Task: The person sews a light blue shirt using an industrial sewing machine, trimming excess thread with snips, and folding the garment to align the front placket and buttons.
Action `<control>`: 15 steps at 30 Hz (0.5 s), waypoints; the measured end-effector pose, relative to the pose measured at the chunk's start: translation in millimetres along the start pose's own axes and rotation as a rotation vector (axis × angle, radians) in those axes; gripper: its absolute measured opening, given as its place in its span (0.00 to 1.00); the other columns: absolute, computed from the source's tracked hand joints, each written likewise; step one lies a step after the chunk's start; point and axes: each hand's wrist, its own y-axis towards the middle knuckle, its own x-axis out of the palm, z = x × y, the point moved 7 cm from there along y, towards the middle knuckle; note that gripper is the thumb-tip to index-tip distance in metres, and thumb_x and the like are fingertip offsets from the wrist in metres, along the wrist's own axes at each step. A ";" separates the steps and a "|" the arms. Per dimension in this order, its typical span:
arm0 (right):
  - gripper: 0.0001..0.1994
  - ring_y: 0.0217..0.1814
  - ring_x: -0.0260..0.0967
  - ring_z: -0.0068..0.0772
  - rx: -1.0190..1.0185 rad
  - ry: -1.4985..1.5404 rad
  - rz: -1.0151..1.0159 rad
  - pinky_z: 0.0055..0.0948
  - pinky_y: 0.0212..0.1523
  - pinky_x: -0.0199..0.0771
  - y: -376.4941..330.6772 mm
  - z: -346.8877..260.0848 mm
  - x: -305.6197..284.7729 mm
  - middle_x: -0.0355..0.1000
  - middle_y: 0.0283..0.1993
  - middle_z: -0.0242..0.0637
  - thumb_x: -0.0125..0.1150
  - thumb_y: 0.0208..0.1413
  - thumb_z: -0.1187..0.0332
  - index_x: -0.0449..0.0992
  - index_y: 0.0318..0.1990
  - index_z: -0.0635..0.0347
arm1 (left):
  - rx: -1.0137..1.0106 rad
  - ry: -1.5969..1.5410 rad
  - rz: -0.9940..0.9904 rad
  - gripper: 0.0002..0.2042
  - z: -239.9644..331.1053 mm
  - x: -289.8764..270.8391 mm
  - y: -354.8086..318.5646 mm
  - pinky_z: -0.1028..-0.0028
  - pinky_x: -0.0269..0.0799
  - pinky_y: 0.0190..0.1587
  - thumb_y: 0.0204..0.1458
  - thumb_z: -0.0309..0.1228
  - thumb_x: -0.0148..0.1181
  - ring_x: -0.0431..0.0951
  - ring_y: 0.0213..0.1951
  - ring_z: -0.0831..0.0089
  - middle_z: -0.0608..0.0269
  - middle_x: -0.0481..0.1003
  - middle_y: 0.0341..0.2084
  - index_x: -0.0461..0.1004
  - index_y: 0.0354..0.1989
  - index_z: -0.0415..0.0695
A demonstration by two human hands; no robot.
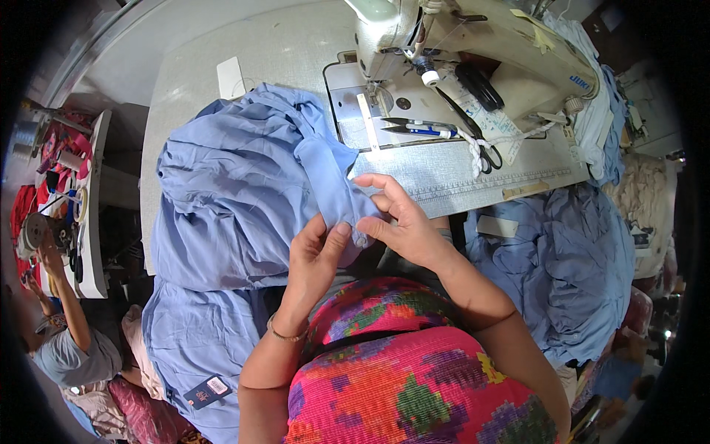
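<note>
A light blue garment (229,192) lies bunched over the table's front edge, its folds spreading left of the sewing machine. From it a flat, doubled band of the same cloth (325,177) reaches toward me; I cannot tell whether it is a cuff or a collar piece. My left hand (314,251) pinches the band's near end, thumb on top. On the right side of that end, my right hand (407,222) grips the cloth with thumb and curled fingers, its index finger reaching along the edge. A small gathered bit of cloth (360,239) sticks out beneath the right thumb.
The sewing machine (384,44) stands at the back, with pens (421,129), scissors (484,152) and a black object (479,85) near it. More blue garments (547,266) hang at right; another with a dark tag (207,391) hangs at left. A co-worker (74,348) sits far left.
</note>
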 end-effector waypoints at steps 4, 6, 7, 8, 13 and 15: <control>0.18 0.49 0.61 0.15 -0.160 0.062 0.063 0.18 0.49 0.63 2.3 -1.5 -6.4 0.66 0.47 0.30 0.56 0.56 0.77 0.63 0.54 0.63 | 0.028 -0.001 0.009 0.08 1.2 -3.2 -4.6 0.83 0.65 0.35 0.56 0.25 0.57 0.67 0.33 0.86 0.71 0.72 0.32 0.71 0.41 0.36; 0.16 0.49 0.61 0.15 -0.109 0.105 0.062 0.18 0.50 0.63 0.2 -0.4 -4.6 0.66 0.47 0.29 0.56 0.56 0.77 0.65 0.52 0.64 | 0.051 -0.029 0.010 0.09 -0.5 -6.7 -6.4 0.82 0.67 0.37 0.54 0.24 0.58 0.69 0.35 0.85 0.69 0.74 0.34 0.71 0.43 0.36; 0.15 0.49 0.61 0.15 -0.085 0.124 0.064 0.19 0.50 0.63 -1.1 0.2 -4.3 0.67 0.47 0.28 0.55 0.56 0.78 0.66 0.51 0.64 | 0.036 -0.065 -0.005 0.10 -0.1 -5.2 -7.0 0.81 0.68 0.38 0.54 0.24 0.58 0.70 0.36 0.84 0.68 0.74 0.35 0.71 0.43 0.36; 0.15 0.49 0.62 0.15 -0.090 0.116 0.062 0.19 0.50 0.64 -1.9 0.6 -4.0 0.67 0.47 0.29 0.55 0.56 0.78 0.66 0.51 0.64 | 0.021 -0.101 -0.020 0.10 2.4 -2.9 -7.9 0.81 0.68 0.39 0.54 0.23 0.59 0.71 0.37 0.84 0.67 0.75 0.35 0.71 0.43 0.36; 0.13 0.47 0.63 0.15 -0.113 0.101 0.072 0.19 0.48 0.65 -4.9 -0.8 -3.3 0.67 0.46 0.30 0.54 0.56 0.78 0.67 0.50 0.65 | -0.071 -0.098 -0.069 0.11 7.4 4.8 -7.7 0.79 0.71 0.41 0.53 0.24 0.60 0.74 0.37 0.81 0.65 0.77 0.35 0.73 0.43 0.35; 0.13 0.46 0.64 0.15 -0.112 0.101 0.063 0.18 0.47 0.66 -5.7 -3.0 -0.8 0.68 0.45 0.30 0.54 0.56 0.79 0.67 0.50 0.66 | -0.112 -0.037 -0.048 0.10 3.4 4.5 -7.6 0.79 0.71 0.39 0.53 0.25 0.60 0.74 0.35 0.81 0.66 0.77 0.33 0.74 0.42 0.35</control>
